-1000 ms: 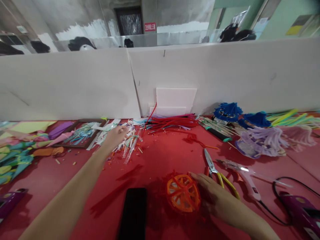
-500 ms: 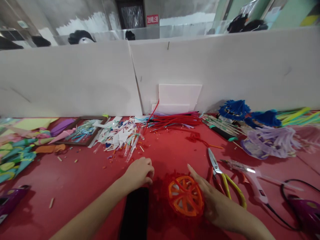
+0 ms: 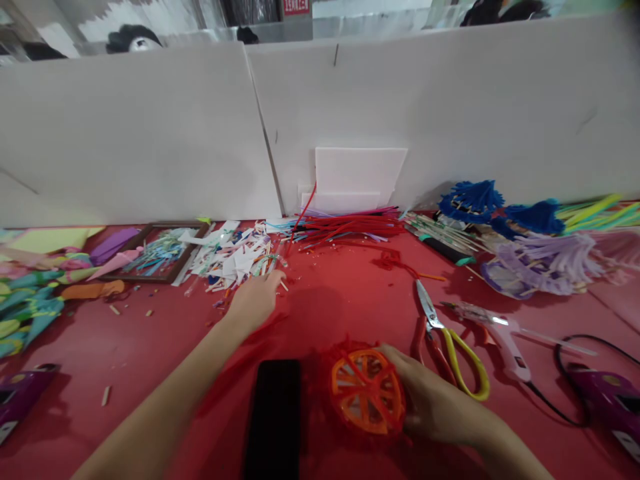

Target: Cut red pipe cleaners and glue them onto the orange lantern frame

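Observation:
My left hand (image 3: 257, 295) is over the table at the near edge of a pile of white scraps (image 3: 240, 257). Its fingers are bent and blurred, and whether they hold anything cannot be made out. My right hand (image 3: 420, 393) grips the right side of a round orange and red wheel-like piece (image 3: 367, 390) with fuzzy red edges. Left of that piece a black phone (image 3: 273, 420) lies flat. Scissors with yellow handles (image 3: 450, 343) rest just beyond my right hand.
Red stems (image 3: 350, 227) lie along the white partition (image 3: 175, 133). At right are a pink glue gun (image 3: 507, 343) with a cable, blue pieces (image 3: 470, 200) and lilac ones (image 3: 545, 263). A brown frame (image 3: 173, 277) and a purple device (image 3: 25, 397) are at left.
My left hand has moved forward and left, from beside the phone to the scraps. My right hand now wraps closer round the wheel-like piece. The view has tilted down.

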Motion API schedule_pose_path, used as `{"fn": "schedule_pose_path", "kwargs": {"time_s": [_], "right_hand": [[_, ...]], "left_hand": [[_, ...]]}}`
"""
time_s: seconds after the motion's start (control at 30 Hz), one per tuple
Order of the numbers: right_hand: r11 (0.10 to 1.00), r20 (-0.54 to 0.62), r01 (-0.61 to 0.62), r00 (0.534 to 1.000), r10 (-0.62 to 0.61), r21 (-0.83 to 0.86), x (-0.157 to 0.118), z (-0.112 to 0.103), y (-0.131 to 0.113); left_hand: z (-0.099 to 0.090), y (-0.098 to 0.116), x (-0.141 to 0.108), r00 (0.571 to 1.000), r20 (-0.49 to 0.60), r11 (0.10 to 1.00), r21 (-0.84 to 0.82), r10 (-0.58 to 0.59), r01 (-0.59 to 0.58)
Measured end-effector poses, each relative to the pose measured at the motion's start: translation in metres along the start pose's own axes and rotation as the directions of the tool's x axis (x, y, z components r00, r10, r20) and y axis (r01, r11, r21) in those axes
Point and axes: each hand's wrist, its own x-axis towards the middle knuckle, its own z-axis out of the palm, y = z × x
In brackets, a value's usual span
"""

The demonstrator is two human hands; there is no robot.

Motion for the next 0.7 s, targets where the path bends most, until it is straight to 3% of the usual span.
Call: {"fn": "schedule_pose_path", "kwargs": {"time_s": [0.1, 0.17, 0.3, 0.43, 0.57, 0.63, 0.7], "right_hand": [[0.999, -0.038, -0.029, 0.999, 0.03, 0.015, 0.007, 0.0, 0.002], [0.995, -0.158, -0.095, 0.983, 0.091, -0.012, 0.014, -0.001, 0.007], [0.97, -0.393, -0.242, 0.896, 0.209, -0.035, 0.028, -0.007, 0.017], [0.969, -0.491, -0.245, 0.846, 0.207, -0.014, 0.034, -0.01, 0.022], [0.983, -0.525, -0.184, 0.834, 0.168, 0.021, 0.036, -0.009, 0.025], [0.985, -0.517, -0.17, 0.841, 0.161, 0.031, 0.036, -0.007, 0.026], [0.987, -0.508, -0.153, 0.848, 0.154, 0.045, 0.035, -0.007, 0.026]], "left_hand": [[-0.002, -0.005, 0.009, 0.993, -0.088, 0.996, 0.029, -0.083, 0.085], [-0.005, -0.006, 0.011, 0.982, -0.159, 0.993, 0.037, -0.104, 0.111], [-0.009, 0.006, 0.0, 0.972, -0.222, 0.997, 0.023, -0.072, 0.079], [0.016, 0.043, -0.042, 0.99, -0.07, 0.989, -0.074, 0.126, -0.131], [0.049, 0.076, -0.08, 0.943, 0.056, 0.935, -0.163, 0.329, -0.317], [0.047, 0.075, -0.077, 0.961, 0.048, 0.957, -0.119, 0.272, -0.265], [0.03, 0.059, -0.059, 0.992, -0.097, 0.997, -0.028, 0.074, -0.077]]}}
